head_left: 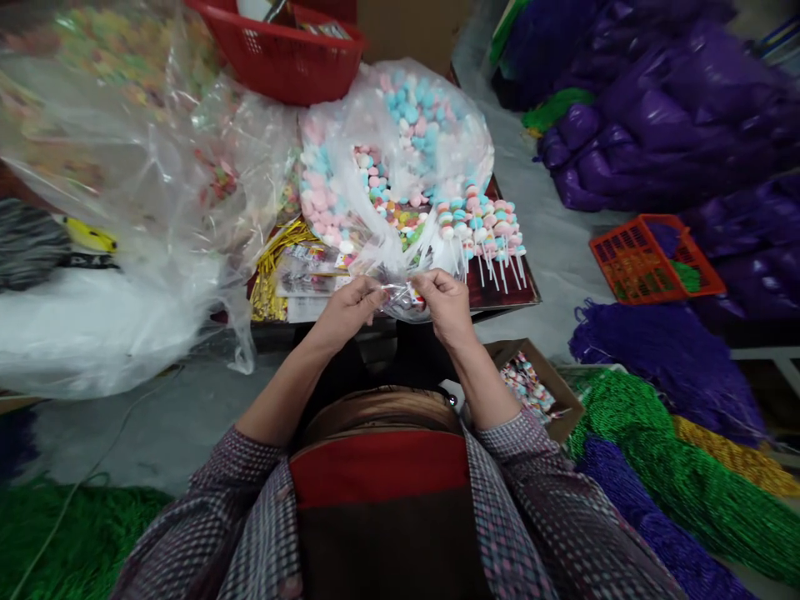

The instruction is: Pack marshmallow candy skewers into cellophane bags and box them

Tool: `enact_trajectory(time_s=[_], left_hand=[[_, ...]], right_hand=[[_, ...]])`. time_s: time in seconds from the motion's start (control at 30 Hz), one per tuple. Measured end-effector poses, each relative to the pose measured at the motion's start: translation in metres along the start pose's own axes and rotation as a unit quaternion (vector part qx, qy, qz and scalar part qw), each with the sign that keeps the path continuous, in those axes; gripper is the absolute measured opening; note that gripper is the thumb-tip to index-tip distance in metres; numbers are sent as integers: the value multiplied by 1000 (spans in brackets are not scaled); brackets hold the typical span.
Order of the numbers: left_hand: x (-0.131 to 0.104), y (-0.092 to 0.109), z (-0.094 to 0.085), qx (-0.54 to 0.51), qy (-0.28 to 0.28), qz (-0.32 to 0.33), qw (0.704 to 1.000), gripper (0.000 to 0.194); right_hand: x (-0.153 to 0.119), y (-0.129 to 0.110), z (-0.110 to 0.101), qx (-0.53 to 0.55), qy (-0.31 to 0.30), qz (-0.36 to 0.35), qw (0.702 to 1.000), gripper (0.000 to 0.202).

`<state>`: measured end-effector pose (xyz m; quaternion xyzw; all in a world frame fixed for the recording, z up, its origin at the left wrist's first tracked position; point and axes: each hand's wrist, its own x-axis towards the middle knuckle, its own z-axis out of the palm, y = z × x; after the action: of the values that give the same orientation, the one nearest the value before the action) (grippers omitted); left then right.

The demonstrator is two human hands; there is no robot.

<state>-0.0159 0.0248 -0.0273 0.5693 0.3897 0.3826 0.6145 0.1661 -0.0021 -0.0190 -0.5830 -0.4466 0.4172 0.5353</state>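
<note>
At the table's front edge, my left hand [351,310] and my right hand [447,305] are close together with fingers pinched. Between them they hold a small clear plastic bag [398,298] with a bit of print near the right fingers; its contents cannot be made out. Just beyond lies a big open clear bag [459,125] of pink, blue and white candies. Right of it, candy skewers [491,229] on white sticks rest at the table's corner. Printed clear wrappers [306,271] and gold twist ties [270,279] lie to the left of my left hand.
A red basket [281,54] stands at the back. Large clear bags [150,158] of gummy candy fill the left. Below the right edge, a cardboard box [566,396] holds wrapped candies. An orange crate [634,258], purple bags [675,125] and green strands [662,442] lie farther right.
</note>
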Motion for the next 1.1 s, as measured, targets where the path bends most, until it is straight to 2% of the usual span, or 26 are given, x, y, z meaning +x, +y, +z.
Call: enact_trajectory(time_s=[0.07,0.17,0.23,0.3,0.37,0.43,0.47,0.53,0.6,0.67,0.8,0.9,0.97,1.1], left_hand=[[1,-2,-1,-9,20,-1,1000,53],[2,-5,-5,-42,80,-24,996,57],[2,-4,-7,-90,123,-42,987,62],[2,-1,-9,-144,159,-47,976,64],[1,2,-10,-197,181,-41,963,64],[0,4,-10,-245,181,-40,951,62],[-1,5,-10,-268,174,-43,946,61],[-2,5,-12,-309,150,-54,938,59],[-3,6,-13,-341,121,-63,930,56],[-3,9,-15,-358,101,-72,926,56],[-3,17,-13,-367,103,-95,920,59],[-3,19,-12,-376,115,-103,914,58],[-3,18,-12,-386,121,-101,909,56],[0,13,-18,-401,130,-79,903,55]], right_hand=[[2,-6,-4,-95,-21,-33,995,59],[18,-19,-17,-194,-49,-67,977,64],[41,-29,-32,-224,-14,-87,970,56],[69,-38,-50,-282,54,-110,951,35],[96,-45,-66,-453,113,-96,879,20],[115,-49,-75,-570,110,-38,813,27],[122,-49,-77,-606,95,-6,790,33],[129,-49,-78,-647,64,42,758,38],[132,-47,-77,-664,52,70,742,36],[133,-44,-78,-660,53,88,744,34],[140,-37,-86,-608,77,101,784,29],[145,-32,-97,-551,100,102,822,20],[145,-29,-104,-483,120,105,861,15],[129,-24,-115,-331,153,109,925,17]])
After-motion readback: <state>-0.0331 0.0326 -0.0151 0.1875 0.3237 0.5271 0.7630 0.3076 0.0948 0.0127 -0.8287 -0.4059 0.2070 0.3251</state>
